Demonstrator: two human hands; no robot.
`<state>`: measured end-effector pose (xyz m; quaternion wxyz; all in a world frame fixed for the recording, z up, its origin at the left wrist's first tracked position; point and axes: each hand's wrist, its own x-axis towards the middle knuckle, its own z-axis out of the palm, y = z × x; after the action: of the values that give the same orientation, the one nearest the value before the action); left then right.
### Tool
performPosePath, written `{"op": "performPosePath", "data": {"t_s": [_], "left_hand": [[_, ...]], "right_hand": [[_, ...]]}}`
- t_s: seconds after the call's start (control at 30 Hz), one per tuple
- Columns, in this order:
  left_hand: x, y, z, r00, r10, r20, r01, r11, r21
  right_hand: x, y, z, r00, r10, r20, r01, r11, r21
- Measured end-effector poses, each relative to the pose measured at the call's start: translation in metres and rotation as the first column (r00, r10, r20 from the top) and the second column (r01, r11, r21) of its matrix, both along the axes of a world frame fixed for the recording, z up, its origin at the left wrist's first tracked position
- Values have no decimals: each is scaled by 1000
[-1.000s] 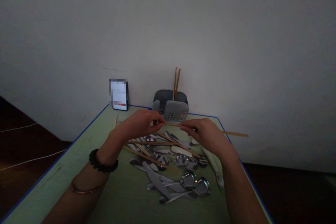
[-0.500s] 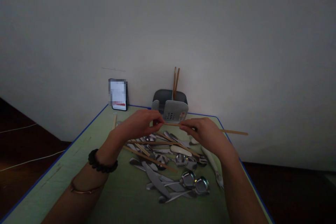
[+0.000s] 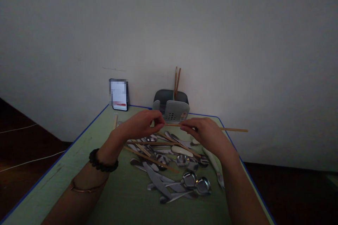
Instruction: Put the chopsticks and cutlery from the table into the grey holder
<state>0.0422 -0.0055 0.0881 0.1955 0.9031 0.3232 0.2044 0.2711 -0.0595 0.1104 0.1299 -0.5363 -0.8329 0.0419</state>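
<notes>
A light wooden chopstick (image 3: 234, 129) is held level above the table between my two hands. My left hand (image 3: 144, 123) pinches its left end between thumb and fingertips. Closed around it farther along is my right hand (image 3: 202, 132), with the other end sticking out past the wrist. Whether it is one stick or a pair lying together I cannot tell. Below the hands lies a heap of cutlery: spoons (image 3: 182, 160), knives (image 3: 156, 180), a fork (image 3: 204, 161) and more loose chopsticks (image 3: 150, 158).
Behind my hands a grey cutlery holder (image 3: 177, 109) stands against the wall, two brown chopsticks (image 3: 177, 82) upright in its right compartment. A phone (image 3: 119, 95) leans at the back left. The green table (image 3: 66, 175) has a blue edge.
Almost nothing differs. The right end of the chopstick has risen slightly and shifted a little to the left, while both hands keep their hold.
</notes>
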Motion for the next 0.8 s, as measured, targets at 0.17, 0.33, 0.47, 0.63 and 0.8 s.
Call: {"op": "performPosePath", "data": {"t_s": [0.17, 0.33, 0.47, 0.63, 0.8], "left_hand": [[-1, 1, -2, 1000, -6, -5, 6, 1000, 12], [0, 3, -3, 1000, -6, -26, 6, 1000, 4], [-1, 4, -3, 998, 1, -64, 0, 1000, 5], [-3, 5, -2, 997, 45, -67, -42, 998, 40], [-5, 7, -3, 993, 86, -77, -81, 995, 59]], "right_hand": [[0, 1, -2, 1000, 19, -16, -18, 1000, 20], [2, 2, -5, 1000, 18, 21, -19, 1000, 21], [3, 2, -6, 1000, 22, 10, -22, 1000, 8], [2, 3, -6, 1000, 11, 13, -11, 999, -37], [3, 4, -5, 1000, 16, -17, -16, 999, -43]]}}
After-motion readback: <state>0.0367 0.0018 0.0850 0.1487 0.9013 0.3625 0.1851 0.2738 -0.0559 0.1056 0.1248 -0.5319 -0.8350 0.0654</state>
